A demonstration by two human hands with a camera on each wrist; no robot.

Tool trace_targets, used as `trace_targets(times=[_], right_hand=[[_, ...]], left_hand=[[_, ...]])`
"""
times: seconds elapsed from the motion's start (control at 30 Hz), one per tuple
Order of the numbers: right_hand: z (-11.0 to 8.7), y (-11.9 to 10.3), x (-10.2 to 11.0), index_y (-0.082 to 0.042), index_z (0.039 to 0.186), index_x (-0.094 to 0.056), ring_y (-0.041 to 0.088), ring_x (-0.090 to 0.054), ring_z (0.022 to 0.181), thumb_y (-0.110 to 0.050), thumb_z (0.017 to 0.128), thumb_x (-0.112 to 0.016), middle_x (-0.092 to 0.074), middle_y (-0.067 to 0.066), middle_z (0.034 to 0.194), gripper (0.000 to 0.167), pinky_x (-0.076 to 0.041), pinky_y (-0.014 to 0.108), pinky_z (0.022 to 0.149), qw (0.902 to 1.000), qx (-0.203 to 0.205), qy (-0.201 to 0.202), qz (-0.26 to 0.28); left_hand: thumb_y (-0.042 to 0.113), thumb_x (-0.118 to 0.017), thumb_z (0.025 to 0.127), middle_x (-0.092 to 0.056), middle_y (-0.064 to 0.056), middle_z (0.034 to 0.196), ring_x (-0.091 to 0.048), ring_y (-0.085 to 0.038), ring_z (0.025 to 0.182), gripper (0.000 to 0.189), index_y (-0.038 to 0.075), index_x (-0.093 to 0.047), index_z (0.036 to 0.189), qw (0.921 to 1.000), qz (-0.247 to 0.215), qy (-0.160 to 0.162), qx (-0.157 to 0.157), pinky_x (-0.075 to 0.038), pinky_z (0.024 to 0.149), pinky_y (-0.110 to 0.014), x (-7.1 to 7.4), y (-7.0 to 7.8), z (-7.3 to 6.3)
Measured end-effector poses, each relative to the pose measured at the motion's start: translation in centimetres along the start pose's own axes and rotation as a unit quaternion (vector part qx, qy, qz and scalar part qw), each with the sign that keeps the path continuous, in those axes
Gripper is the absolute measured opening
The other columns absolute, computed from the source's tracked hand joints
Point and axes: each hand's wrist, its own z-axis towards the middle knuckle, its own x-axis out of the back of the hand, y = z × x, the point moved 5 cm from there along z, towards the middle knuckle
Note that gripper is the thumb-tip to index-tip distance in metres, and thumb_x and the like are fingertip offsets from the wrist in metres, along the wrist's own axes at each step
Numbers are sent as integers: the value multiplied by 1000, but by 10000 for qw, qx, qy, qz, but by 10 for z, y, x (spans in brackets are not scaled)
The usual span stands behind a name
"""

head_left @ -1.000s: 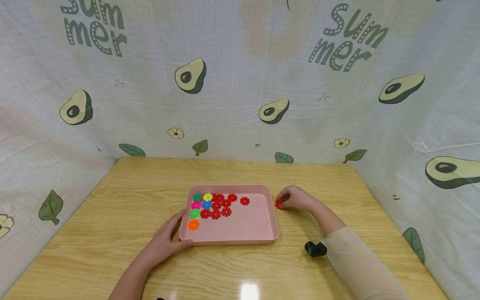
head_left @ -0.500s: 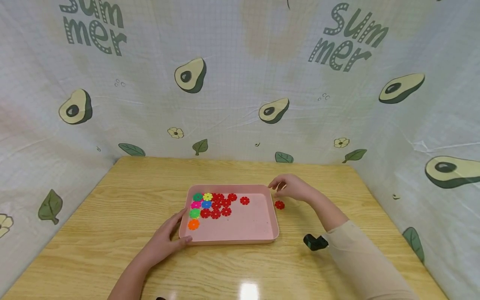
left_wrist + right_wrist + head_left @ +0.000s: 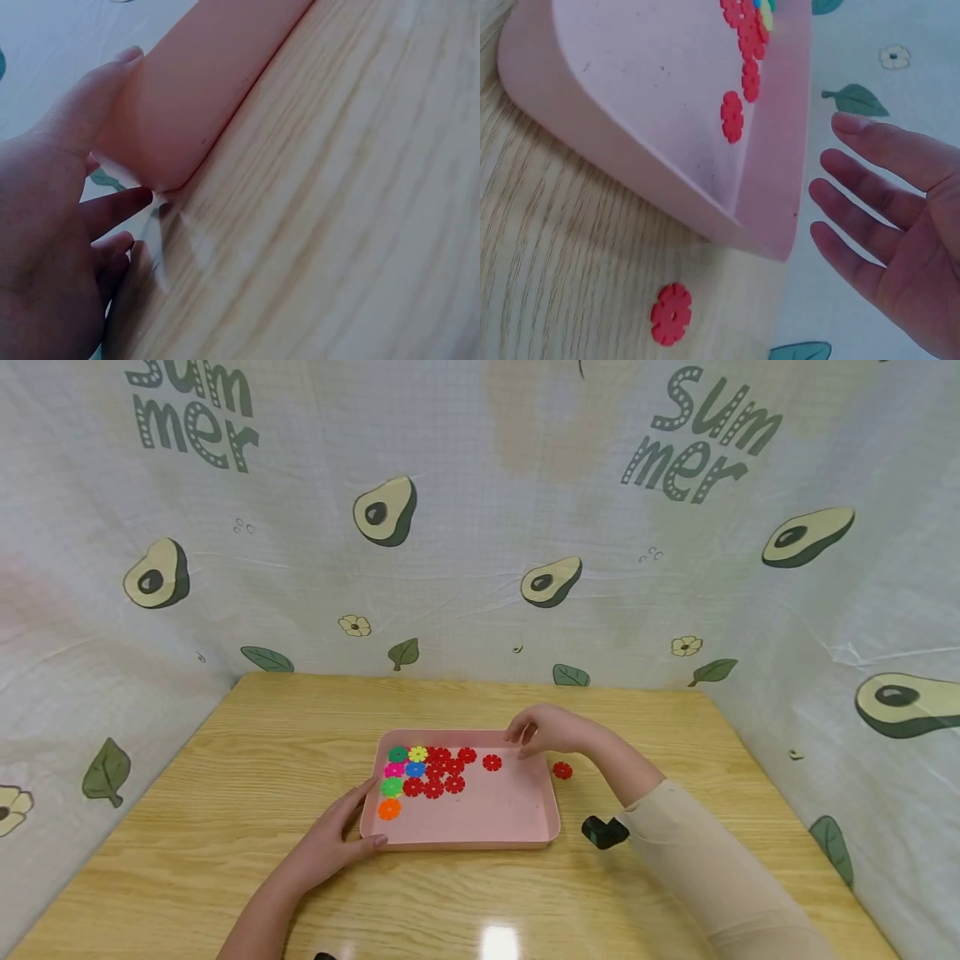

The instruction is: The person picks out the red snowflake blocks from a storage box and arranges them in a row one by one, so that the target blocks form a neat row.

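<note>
A pink tray (image 3: 480, 814) lies on the wooden table, with several flower-shaped discs grouped at its left. Red discs (image 3: 454, 784) make up most of them; the orange disc (image 3: 389, 809) lies nearest the front left corner. My left hand (image 3: 327, 846) rests against that corner, thumb at the front rim and fingers along the left wall. Over the tray's back right corner is my right hand (image 3: 553, 730), its fingers loosely bent with nothing between them. In the right wrist view its fingers (image 3: 859, 240) are spread apart. One red disc (image 3: 671, 314) lies on the table just outside the tray's right wall.
A small black object (image 3: 604, 832) shows beside the right sleeve (image 3: 690, 843), above the table (image 3: 450, 902). A white cloth (image 3: 465, 527) printed with avocados and leaves hangs behind the table and at both sides.
My right hand has let go of the red disc outside the tray and moved up and left, over the back right corner. The left hand has stayed at the tray.
</note>
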Motion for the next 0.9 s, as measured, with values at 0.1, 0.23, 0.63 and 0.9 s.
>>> trace_targets(times=[0.1, 0.23, 0.63, 0.9], right_hand=[[10, -3, -6, -6, 109, -73, 16, -61, 90, -5, 83, -77, -69, 4, 101, 26, -54, 27, 78, 9998, -69, -166, -56], [21, -7, -15, -7, 109, -74, 16, -61, 91, -4, 83, -77, -69, 2, 103, 27, -54, 27, 79, 9990, -101, -429, -83], [37, -13, -34, -10, 108, -73, 19, -60, 93, 1, 83, -75, -68, 5, 104, 28, -56, 31, 80, 9950, -439, -890, 87], [41, -15, -40, -11, 109, -73, 21, -57, 97, 3, 82, -74, -66, 3, 106, 30, -55, 32, 81, 9927, -695, -985, 6]], left_hand=[[45, -76, 82, -25, -15, 157, -18, -43, 143, 90, 27, -27, 155, 9998, -95, -81, 124, -18, 109, -67, 1, -1, 0], [43, -77, 81, -25, -14, 157, -18, -41, 143, 91, 27, -26, 155, 9992, -256, -171, 248, -18, 110, -65, 3, -2, -1], [43, -78, 81, -28, -13, 156, -20, -41, 143, 89, 29, -28, 154, 9994, -281, -160, 154, -18, 110, -65, 4, -5, -2], [44, -78, 80, -29, -13, 156, -21, -40, 143, 88, 29, -30, 153, 9994, -250, -96, 211, -19, 110, -65, 6, -6, -2]])
